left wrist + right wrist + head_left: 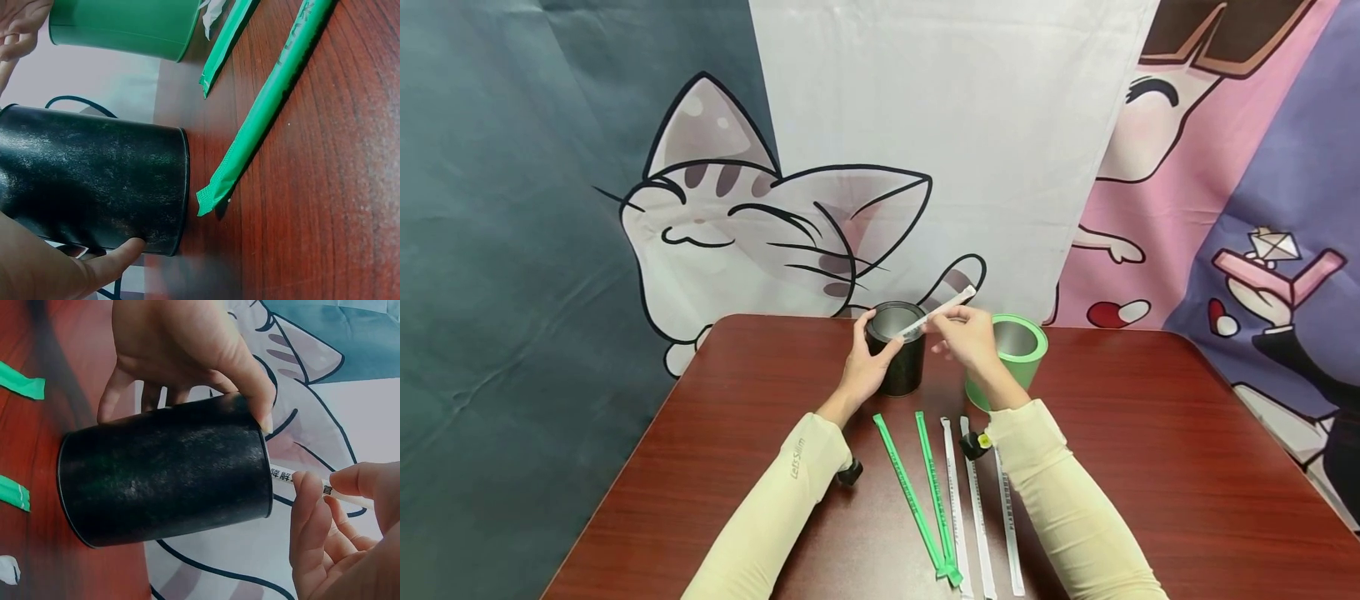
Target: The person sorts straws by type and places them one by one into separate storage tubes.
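Observation:
My left hand [863,368] grips a black cylindrical can [902,377] from its left side, thumb at the rim and fingers spread along the wall in the right wrist view. The can stands upright on the table with its open top showing. Between thumb and fingertips, my right hand [967,340] pinches a white paper-wrapped straw [281,474] with dark printed characters. In the head view the straw slants across the can's mouth, its lower end close to my left thumb. A light green can [1024,367] stands just right of the black one, partly behind my right wrist.
Two green wrapped straws [908,490] lie on the reddish-brown wooden table [700,467] in front of the cans. Several white wrapped straws [976,508] lie right of them, near my right sleeve. A cartoon-printed cloth [955,125] hangs behind the table's far edge.

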Demonstrator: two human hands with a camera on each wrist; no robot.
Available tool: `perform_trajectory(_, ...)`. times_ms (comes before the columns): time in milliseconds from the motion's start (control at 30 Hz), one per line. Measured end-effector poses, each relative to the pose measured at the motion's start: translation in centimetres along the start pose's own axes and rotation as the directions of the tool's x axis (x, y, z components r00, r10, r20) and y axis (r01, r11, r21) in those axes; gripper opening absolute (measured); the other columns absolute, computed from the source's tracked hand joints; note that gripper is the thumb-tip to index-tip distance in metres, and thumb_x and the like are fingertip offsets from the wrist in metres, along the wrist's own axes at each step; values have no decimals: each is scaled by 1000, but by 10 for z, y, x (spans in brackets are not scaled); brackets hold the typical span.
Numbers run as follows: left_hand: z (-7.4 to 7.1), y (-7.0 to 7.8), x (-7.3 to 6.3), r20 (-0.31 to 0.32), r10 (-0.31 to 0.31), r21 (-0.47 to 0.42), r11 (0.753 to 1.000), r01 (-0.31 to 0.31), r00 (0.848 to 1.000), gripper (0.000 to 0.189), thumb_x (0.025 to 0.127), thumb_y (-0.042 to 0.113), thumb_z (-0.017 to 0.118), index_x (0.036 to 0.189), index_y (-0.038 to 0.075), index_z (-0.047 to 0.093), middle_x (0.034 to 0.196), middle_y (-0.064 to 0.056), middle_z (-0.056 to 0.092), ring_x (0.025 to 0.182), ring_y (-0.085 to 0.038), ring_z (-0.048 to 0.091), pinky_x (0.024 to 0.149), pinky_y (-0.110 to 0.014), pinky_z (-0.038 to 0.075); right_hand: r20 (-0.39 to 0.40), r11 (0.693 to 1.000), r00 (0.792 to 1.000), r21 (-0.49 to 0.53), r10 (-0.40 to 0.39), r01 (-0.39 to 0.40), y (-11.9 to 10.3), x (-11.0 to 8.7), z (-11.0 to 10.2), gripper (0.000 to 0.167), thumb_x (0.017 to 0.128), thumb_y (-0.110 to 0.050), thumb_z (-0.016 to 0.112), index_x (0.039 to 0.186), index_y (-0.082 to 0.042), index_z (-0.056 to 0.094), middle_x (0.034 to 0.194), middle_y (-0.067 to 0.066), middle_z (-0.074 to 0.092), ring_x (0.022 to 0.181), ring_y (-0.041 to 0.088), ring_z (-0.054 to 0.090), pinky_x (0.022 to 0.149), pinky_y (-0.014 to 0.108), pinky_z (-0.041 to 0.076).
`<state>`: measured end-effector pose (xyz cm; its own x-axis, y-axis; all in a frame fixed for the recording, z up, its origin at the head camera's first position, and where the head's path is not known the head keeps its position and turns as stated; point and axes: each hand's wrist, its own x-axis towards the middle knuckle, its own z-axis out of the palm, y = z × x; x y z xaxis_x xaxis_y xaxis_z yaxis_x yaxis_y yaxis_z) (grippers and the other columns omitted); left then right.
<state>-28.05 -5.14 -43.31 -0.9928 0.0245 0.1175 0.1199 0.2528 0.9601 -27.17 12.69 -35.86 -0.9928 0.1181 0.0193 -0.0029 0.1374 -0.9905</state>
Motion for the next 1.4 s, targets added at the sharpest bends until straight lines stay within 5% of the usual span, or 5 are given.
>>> perform_trajectory(1400,0,1,1,-12,-11,11,1000,11,1000,68,93,48,65,149,43,27,154,-6,38,133,-30,43,106,-53,32,17,999,1000,-44,-17,18,22,-3,10,17,88,-18,69,96,-3,73,75,4,73,54,16,63,49,24,46)
